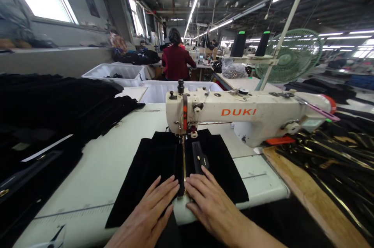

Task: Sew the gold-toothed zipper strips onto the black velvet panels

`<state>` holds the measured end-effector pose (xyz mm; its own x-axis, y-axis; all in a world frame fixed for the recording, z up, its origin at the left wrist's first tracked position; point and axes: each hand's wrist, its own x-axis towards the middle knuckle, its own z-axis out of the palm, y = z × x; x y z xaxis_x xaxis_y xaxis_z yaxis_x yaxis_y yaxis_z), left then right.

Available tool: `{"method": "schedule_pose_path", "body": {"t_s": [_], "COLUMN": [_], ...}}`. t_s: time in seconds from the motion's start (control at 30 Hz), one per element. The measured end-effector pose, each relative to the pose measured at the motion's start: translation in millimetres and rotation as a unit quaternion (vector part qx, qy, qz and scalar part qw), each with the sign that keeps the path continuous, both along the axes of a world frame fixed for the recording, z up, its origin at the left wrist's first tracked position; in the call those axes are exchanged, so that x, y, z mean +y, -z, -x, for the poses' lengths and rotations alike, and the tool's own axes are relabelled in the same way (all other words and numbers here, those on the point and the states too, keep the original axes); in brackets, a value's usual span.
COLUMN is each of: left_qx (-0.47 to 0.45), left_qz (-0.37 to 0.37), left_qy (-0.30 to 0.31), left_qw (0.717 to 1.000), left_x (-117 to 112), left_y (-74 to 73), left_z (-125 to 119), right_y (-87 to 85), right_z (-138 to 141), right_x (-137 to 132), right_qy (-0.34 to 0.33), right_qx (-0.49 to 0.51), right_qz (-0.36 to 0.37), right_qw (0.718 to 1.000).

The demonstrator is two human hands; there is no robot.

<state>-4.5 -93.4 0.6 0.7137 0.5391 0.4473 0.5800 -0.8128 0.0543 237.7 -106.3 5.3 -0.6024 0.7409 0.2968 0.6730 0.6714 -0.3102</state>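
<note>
Black fabric panels [154, 162] lie under the presser foot of a white sewing machine [213, 111]. Between them runs a gold-toothed zipper [184, 162], lined up with the needle. My left hand [152, 209] rests flat on the left panel, fingers stretched beside the zipper. My right hand [212, 201] presses on the right panel, with its fingertips at the zipper's lower end and fingers outstretched. A dark tab [196, 154] with a small gold stud sits on the right panel above that hand.
Stacked black fabric [58, 111] covers the table's left side. Loose zippers [330, 178] are heaped on a wooden board at the right. White bins [117, 72] stand behind the machine, and a person in dark red [177, 59] sits beyond. A green fan [292, 57] is at the back right.
</note>
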Motion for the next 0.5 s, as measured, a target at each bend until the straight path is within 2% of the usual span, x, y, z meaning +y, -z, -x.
{"method": "schedule_pose_path", "body": {"t_s": [0.13,0.27,0.5], "left_qx": [0.01,-0.01,0.011], "left_qz": [-0.025,-0.034,-0.071], "left_qy": [0.008,-0.006,-0.012], "left_qw": [1.0,0.999,0.997], "left_x": [-7,-14,-14], "left_y": [-4.3,-5.3,-1.6], "left_z": [-2,-6,-11], "right_y": [-8.8,-16.8,-1.8], "right_z": [-1,-1,16], "right_x": [-4,-5,-2], "right_qy": [-0.028,0.003,0.076], "right_qx": [0.016,0.038,0.116], "right_qz": [0.012,0.039,-0.007], "right_qw": [0.999,0.999,0.99]}}
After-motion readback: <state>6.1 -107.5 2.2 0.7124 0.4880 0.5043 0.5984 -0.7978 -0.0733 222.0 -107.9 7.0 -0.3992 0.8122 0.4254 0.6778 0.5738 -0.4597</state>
